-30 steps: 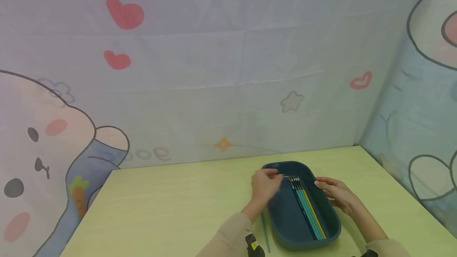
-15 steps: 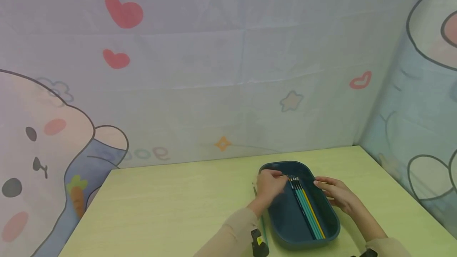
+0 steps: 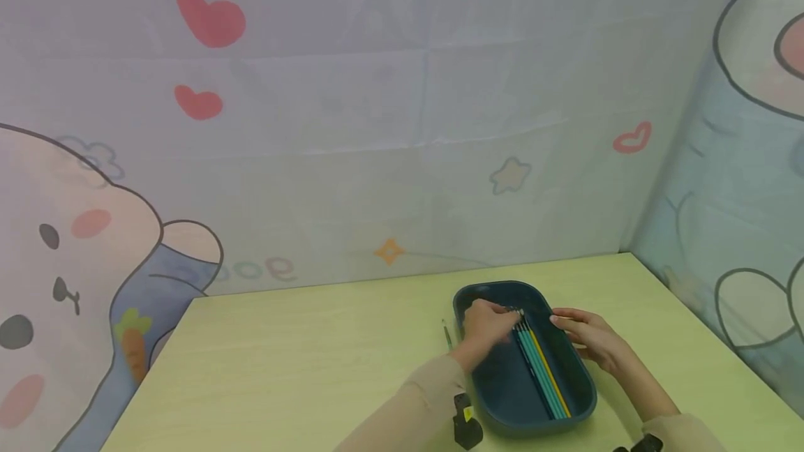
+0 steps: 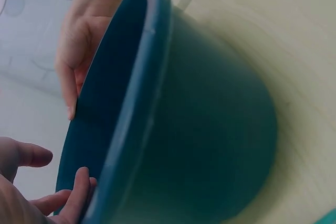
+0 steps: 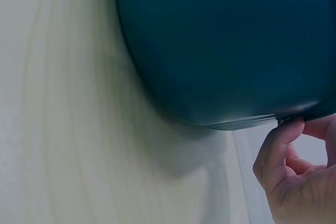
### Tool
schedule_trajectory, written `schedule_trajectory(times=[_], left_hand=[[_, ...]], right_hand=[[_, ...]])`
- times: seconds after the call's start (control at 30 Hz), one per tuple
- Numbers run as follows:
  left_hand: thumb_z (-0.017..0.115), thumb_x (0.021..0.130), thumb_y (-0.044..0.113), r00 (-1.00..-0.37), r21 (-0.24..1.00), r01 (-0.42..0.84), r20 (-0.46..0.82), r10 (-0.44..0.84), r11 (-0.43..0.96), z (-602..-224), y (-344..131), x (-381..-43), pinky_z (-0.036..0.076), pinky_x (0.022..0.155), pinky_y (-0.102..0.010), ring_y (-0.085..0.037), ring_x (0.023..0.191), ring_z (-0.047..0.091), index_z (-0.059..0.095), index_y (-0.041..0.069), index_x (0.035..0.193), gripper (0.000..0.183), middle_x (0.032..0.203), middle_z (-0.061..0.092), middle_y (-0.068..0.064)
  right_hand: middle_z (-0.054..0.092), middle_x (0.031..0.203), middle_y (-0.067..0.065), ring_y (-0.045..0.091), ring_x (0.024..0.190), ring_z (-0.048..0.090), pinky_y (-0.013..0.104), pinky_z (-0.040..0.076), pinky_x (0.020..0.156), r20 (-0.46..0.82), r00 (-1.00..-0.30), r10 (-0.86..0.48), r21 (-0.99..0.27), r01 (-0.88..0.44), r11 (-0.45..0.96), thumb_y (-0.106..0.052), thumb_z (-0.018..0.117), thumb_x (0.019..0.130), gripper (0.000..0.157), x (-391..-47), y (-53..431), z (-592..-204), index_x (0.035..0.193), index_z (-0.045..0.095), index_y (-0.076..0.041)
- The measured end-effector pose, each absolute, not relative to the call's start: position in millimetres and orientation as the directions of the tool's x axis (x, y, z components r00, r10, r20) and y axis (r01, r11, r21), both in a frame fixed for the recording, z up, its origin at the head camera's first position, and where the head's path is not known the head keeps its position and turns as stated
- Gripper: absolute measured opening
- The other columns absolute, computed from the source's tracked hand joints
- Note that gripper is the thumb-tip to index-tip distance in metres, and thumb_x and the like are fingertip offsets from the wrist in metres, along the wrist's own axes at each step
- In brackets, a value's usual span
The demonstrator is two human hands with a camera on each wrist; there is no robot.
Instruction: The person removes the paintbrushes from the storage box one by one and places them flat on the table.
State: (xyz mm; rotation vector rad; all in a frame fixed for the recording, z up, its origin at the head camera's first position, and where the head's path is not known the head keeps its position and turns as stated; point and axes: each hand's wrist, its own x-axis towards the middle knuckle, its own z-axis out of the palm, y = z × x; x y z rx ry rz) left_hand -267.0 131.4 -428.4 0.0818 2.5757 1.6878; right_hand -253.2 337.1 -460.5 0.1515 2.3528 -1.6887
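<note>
A dark teal oblong tray (image 3: 502, 389) sits on the table, with several paintbrushes (image 3: 545, 368) lying side by side along its right half. My left hand (image 3: 488, 321) reaches over the tray's left rim, its fingers by the bristle ends of the brushes. Seen from the left wrist, the left hand (image 4: 44, 187) has thumb and fingers spread apart, nothing showing between them. On the other side, my right hand (image 3: 589, 337) pinches the tray's right rim; the right wrist view shows that hand (image 5: 299, 166) with fingertips at the rim.
Another paintbrush (image 3: 447, 333) lies on the pale wooden table (image 3: 301, 368), left of the tray and partly hidden by my left arm. A printed cloth (image 3: 352, 124) hangs behind the table, and another stretch of it (image 3: 722, 215) stands along the right side.
My left hand has moved right, from the tray's left rim farther in over the brush tips. My right hand keeps its place at the right rim.
</note>
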Motion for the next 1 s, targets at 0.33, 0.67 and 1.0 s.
schedule_trajectory(times=[0.33,0.67,1.0], left_hand=[[0.075,0.076,0.022,-0.997,0.889,-0.056,-0.075,0.024,0.454,-433.0,145.0,-269.8,0.053,0.046,-0.023,-0.023,0.055,0.069,0.07,0.005,0.073,0.018,0.06,0.067,-0.007],[0.076,0.074,0.017,-0.995,0.896,-0.086,-0.099,0.007,0.435,-444.3,148.9,-272.9,0.052,0.044,-0.024,-0.026,0.054,0.069,0.049,0.015,0.047,0.038,0.046,0.06,-0.005],[0.077,0.072,0.012,-0.995,0.903,-0.087,-0.096,-0.001,0.421,-453.4,150.6,-275.6,0.055,0.047,-0.026,-0.024,0.054,0.069,0.064,0.005,0.062,0.018,0.054,0.065,-0.009]], right_hand=[[0.038,0.144,0.033,0.039,0.123,0.054,0.034,0.057,0.081,-0.229,-0.973,-0.04,-0.93,0.207,0.304,-0.038,0.05,0.098,0.066,-252.5,336.3,-460.7,0.144,0.033,0.007],[0.042,0.142,0.031,0.041,0.124,0.053,0.034,0.057,0.08,-0.218,-0.976,-0.022,-0.929,0.2,0.311,-0.036,0.051,0.098,0.063,-251.9,334.8,-460.5,0.142,0.036,0.006],[0.044,0.14,0.031,0.028,0.113,0.06,0.031,0.057,0.075,-0.212,-0.977,-0.018,-0.935,0.198,0.296,-0.035,0.053,0.097,0.062,-251.7,335.8,-460.6,0.141,0.037,0.006]])
